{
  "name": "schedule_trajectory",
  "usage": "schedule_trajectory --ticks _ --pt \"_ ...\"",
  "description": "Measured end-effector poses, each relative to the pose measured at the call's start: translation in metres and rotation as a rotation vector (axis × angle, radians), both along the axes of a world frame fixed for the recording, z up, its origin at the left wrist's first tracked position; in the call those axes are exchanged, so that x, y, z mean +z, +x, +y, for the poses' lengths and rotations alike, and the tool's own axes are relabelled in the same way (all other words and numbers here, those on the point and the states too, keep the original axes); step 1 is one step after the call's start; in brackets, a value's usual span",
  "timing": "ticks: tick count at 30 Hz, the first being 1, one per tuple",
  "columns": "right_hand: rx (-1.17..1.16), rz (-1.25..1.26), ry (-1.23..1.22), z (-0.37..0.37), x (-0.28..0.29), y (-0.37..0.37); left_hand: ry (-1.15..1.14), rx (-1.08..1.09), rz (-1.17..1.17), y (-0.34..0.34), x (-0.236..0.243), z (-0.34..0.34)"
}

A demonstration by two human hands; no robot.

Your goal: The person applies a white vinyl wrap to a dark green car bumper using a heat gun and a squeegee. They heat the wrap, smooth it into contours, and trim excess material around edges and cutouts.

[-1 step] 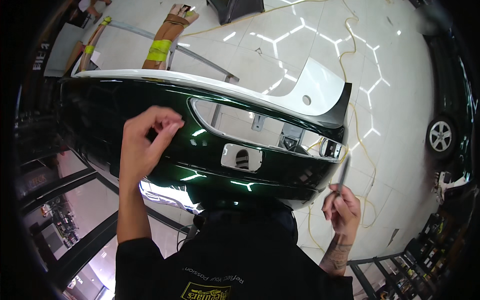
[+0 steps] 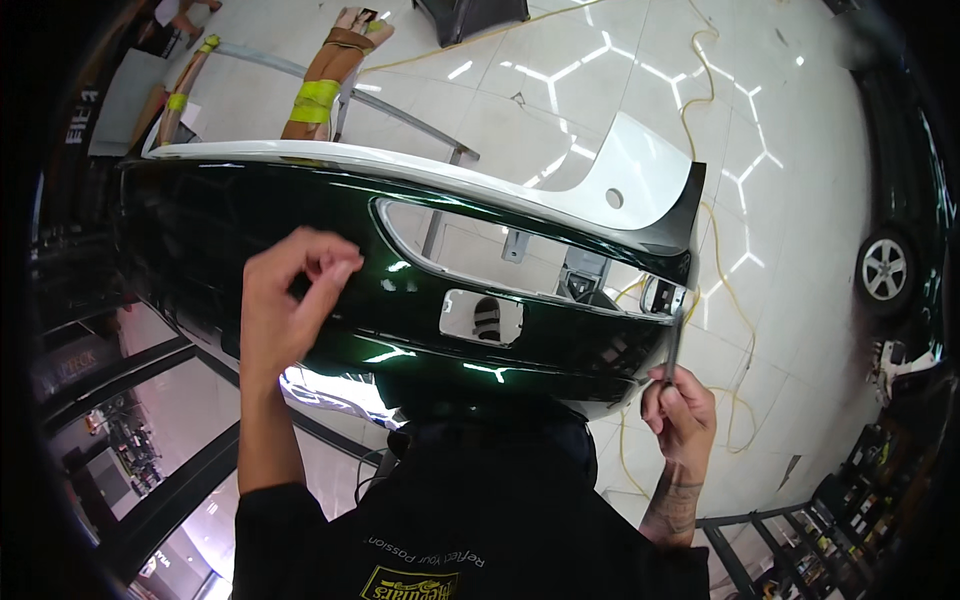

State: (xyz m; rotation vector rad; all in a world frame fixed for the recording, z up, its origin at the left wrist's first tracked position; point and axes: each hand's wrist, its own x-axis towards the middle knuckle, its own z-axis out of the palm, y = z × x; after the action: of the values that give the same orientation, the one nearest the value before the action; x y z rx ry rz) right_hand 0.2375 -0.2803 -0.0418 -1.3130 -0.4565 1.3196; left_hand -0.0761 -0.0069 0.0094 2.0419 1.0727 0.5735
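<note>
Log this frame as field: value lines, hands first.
Left hand: over the bumper, thumb and fingers curled together; contact unclear
Right hand: grips a slim grey tool near the bumper's right end; tip contact unclear
Bumper finish: glossy dark green, with white panel along far edge
Bumper cutouts: long opening, smaller rectangular opening
Far right: dark car with silver wheel

You wear a black short-sleeved shirt point(image 2: 500, 505) with pale curved lettering point(image 2: 425, 553) and a yellow-and-black emblem point(image 2: 410, 584), both well behind your left hand point(image 2: 295, 290); a dark tattoo point(image 2: 675, 508) marks the forearm point(image 2: 684, 478) just behind your right hand point(image 2: 682, 415).
</note>
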Motion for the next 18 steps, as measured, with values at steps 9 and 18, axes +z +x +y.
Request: schedule_trajectory --ticks 9,18 --pt "0.52 -0.132 -0.037 0.077 0.005 0.012 -0.206 -0.413 0.246 0.047 0.001 -0.109" --pt "0.711 -0.695 0.13 0.126 0.025 0.013 0.028 -0.357 0.135 0.059 -0.024 -0.113"
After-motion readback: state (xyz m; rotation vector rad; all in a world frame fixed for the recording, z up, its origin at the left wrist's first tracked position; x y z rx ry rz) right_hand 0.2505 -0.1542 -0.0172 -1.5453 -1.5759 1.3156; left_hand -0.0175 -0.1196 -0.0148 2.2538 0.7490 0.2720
